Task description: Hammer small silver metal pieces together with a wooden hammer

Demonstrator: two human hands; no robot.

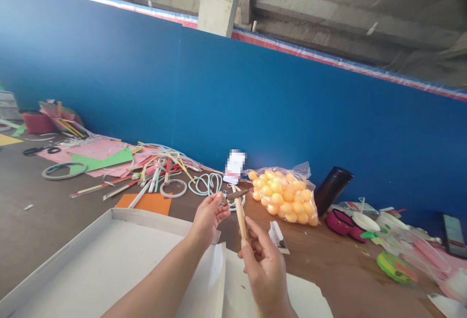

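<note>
My left hand (208,218) is closed, its fingertips pinching a small shiny metal piece (225,198). A dark brown tapered part (238,194) points right from that piece, across the upper end of a pale wooden stick (241,216). My right hand (264,264) is wrapped round the stick lower down, thumb on top. The stick stands tilted, its top leaning left. Whether the brown part touches the stick, I cannot tell. Both hands are above a white cardboard tray (146,218) and pale sheets (302,296).
Behind the hands lie a clear bag of orange balls (282,194), a black cylinder (333,189) and coiled pale tubing (206,184). Paper (102,160), tape rolls (173,188) and scissors (42,150) clutter the left. A green-yellow tape roll (396,267) lies right. A blue partition (255,99) stands behind.
</note>
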